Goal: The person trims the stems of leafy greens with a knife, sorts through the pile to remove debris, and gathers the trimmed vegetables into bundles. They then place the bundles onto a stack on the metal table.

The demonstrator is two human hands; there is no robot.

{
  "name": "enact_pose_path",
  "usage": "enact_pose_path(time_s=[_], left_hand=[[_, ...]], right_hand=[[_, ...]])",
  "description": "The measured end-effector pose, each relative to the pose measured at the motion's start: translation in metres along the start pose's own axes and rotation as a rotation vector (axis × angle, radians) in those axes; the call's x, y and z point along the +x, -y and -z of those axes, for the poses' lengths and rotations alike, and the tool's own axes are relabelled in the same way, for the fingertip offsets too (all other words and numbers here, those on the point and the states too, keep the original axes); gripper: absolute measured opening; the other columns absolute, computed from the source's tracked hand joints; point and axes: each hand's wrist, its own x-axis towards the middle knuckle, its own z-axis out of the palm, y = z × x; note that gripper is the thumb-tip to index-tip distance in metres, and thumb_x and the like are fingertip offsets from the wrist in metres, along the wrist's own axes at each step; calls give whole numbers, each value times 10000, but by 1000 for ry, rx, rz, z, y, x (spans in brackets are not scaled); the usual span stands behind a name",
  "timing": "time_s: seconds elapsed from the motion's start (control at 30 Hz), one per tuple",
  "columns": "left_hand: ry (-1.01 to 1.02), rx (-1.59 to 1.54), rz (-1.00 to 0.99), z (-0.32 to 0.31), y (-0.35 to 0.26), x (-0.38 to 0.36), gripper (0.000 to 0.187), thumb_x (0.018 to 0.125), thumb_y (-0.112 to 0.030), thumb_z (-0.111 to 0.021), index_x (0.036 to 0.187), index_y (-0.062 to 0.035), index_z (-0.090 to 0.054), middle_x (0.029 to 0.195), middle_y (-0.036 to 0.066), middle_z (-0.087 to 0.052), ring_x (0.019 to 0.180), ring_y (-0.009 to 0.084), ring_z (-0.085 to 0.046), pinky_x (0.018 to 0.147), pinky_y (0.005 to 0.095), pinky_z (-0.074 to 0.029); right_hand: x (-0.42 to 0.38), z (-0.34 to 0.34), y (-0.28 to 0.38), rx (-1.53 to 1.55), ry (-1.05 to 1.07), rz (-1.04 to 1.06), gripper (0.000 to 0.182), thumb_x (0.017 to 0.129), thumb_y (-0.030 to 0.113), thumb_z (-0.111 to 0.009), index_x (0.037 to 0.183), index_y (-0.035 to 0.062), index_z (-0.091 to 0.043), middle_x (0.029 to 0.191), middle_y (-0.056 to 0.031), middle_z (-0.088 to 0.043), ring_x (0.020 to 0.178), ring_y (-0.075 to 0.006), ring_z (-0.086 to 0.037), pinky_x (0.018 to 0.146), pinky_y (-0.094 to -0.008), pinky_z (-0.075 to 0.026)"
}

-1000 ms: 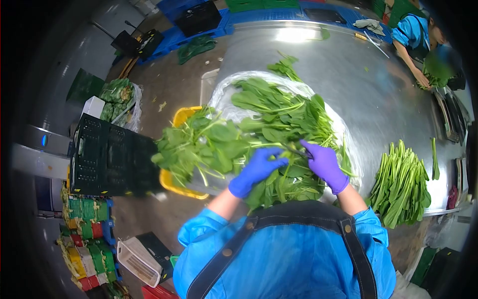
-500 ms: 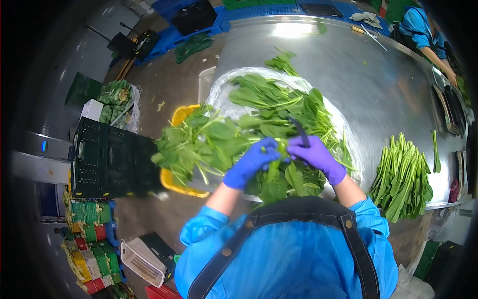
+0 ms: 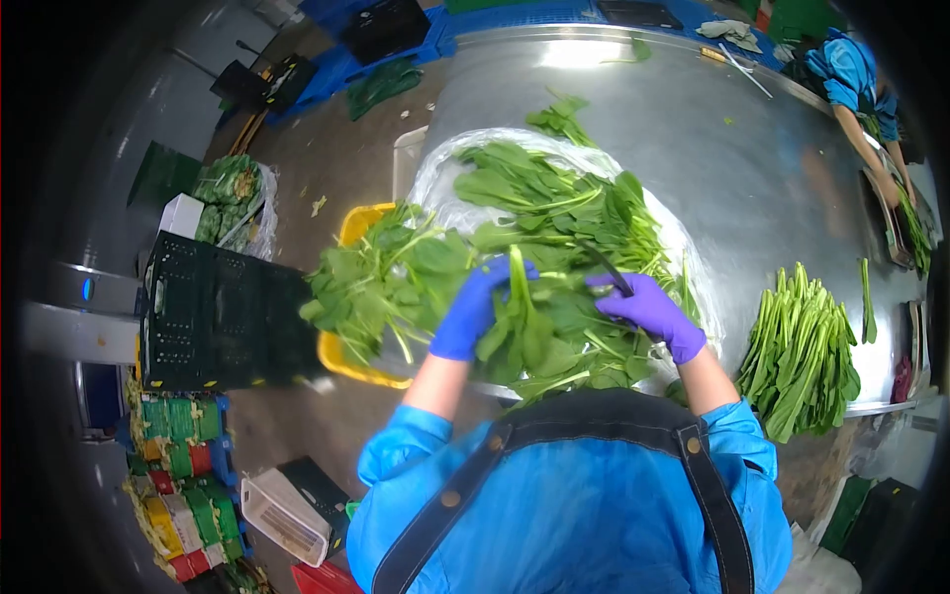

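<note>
My left hand (image 3: 473, 309), in a blue glove, is closed around a leafy green stalk (image 3: 522, 322), its pale cut end pointing up and its leaves hanging down. My right hand (image 3: 653, 313), in a purple glove, grips a knife with a dark blade (image 3: 608, 267) that points up and left over the greens. Both hands are above a heap of leafy greens (image 3: 554, 188) on a clear plastic sheet (image 3: 705, 297). To the left, more loose greens (image 3: 391, 282) overflow a yellow crate (image 3: 353, 368).
A neat bundle of greens (image 3: 800, 356) lies at the right of the metal table (image 3: 732, 188), with a single stalk (image 3: 868, 302) beside it. Another person (image 3: 843, 69) handles greens at the far right. A dark green crate (image 3: 223, 317) stands left of the yellow one.
My hands have moved apart: the left went left with the stalk, now end-up, and the right shifted slightly right with the knife. The other person's hands moved down onto greens.
</note>
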Motion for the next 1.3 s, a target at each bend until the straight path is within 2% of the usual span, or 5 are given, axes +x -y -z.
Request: enact_pose_path(time_s=[0.2, 0.4, 0.87, 1.07, 1.3], left_hand=[[47, -648, 180, 18, 32, 8, 362, 913, -275, -503, 1113, 21, -553, 945, 123, -629, 902, 268, -609, 878, 424, -482], [-125, -663, 236, -3, 19, -2, 422, 908, -324, -532, 1177, 2, -520, 923, 85, -575, 818, 219, -577, 798, 382, -494], [-194, -450, 48, 26, 19, -14, 345, 835, -122, -591, 1143, 17, -523, 842, 49, -546, 655, 114, -475, 578, 240, -388], [-155, -274, 37, 17, 15, -8, 331, 823, -128, -588, 1109, 32, -540, 819, 57, -569, 638, 110, -493, 569, 246, -410], [-56, 27, -18, -16, -8, -7, 291, 817, -135, -596, 1060, 24, -580, 807, 56, -603, 605, 98, -495, 569, 239, -410]], right_hand=[[47, 49, -91, -212, -780, 89, 383, 811, 255, -590, 1169, 121, -610, 1008, -125, -669, 943, -246, -635, 844, -334, -472], [84, 76, -130, -195, -564, -246, 491, 789, 341, -581, 1222, 110, -568, 1118, -156, -630, 1011, -275, -614, 877, -370, -464], [-22, -14, -79, -659, -153, 202, 406, 751, 189, -666, 1154, 221, -623, 1299, -96, -518, 859, -300, -650, 740, -359, -527], [8, 28, -46, -260, -303, -29, 313, 779, 316, -656, 1005, 102, -684, 988, -120, -671, 844, -293, -647, 766, -358, -504], [60, 19, -83, -705, -343, 13, 443, 734, 368, -674, 1080, 92, -647, 937, -158, -668, 857, -300, -644, 767, -384, -496]])
